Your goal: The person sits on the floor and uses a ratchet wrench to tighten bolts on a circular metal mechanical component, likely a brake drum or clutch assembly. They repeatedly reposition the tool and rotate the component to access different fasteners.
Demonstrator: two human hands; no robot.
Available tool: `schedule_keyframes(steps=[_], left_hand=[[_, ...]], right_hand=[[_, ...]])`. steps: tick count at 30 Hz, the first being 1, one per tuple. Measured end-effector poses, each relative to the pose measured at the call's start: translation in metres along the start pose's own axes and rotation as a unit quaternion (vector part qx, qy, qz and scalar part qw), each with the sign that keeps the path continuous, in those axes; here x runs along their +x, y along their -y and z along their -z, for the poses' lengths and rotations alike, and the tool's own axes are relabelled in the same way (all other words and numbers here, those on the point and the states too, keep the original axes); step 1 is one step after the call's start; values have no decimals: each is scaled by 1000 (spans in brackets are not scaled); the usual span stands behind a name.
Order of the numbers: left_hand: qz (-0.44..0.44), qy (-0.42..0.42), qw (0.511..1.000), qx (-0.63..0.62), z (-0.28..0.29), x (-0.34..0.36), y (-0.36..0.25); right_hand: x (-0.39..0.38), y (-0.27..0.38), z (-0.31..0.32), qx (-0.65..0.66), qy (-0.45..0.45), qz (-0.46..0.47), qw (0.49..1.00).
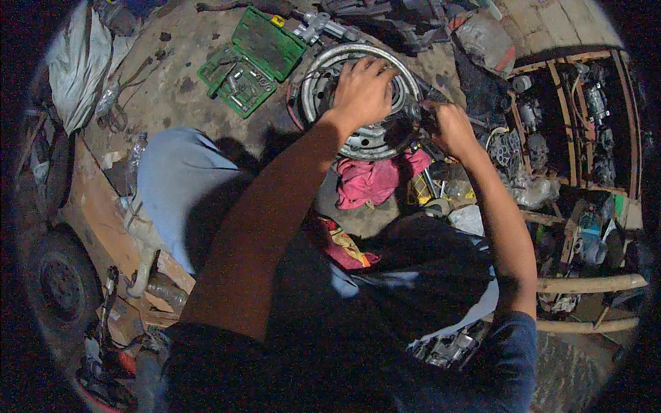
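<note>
The concrete floor (186,79), stained with dark spots, carries most of the things. At the right side stands a wooden rack (561,124), and between its slats there are metal machine parts (530,113). The metal wheel (377,138), round and silver, is on the floor at the upper middle, in front of the person. At the far left there is a tyre (63,279), black and in shadow, and above it, near the upper left edge, a pale grey sheet (76,76) falls in folds.

The tool case (268,43), green, is to the left of the wheel, with its lid raised. A pink cloth (368,182) lies crumpled just beside the wheel, on the side nearer to the person.

The left hand (365,89) rests on the wheel with its back upward and its fingers bent over the middle part; I cannot tell whether it grips. The right hand (451,131) is at the right edge of the wheel, with curled fingers near a dark part; what it holds, if anything, I cannot tell. The smallest are the metal sockets (260,80) inside the case.
</note>
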State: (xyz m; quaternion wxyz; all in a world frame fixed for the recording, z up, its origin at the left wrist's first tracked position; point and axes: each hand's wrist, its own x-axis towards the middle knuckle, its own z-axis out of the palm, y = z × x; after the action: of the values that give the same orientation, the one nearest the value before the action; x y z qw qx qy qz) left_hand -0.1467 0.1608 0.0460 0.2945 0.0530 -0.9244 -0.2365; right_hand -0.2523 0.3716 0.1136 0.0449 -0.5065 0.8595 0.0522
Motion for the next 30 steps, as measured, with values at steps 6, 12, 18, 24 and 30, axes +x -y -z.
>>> schedule_keyframes(steps=[6, 12, 18, 24, 30], left_hand=[[1, -4, 1000, -4, -3, -1, 0], [-1, -12, 1000, 5, -2, -1, 1], [-4, -5, 1000, 5, -1, 0, 3], [0, -6, 1000, 7, -1, 1, 2], [13, 4, 1000, -5, 0, -1, 1]], right_hand=[[-3, -9, -8, -27, -23, 17, 999], [-9, 22, 6, 58, 36, -115, 991], [-34, 15, 17, 44, -41, -72, 996], [-40, 23, 16, 290, -88, -80, 950], [-33, 25, 6, 257, -66, -45, 963]])
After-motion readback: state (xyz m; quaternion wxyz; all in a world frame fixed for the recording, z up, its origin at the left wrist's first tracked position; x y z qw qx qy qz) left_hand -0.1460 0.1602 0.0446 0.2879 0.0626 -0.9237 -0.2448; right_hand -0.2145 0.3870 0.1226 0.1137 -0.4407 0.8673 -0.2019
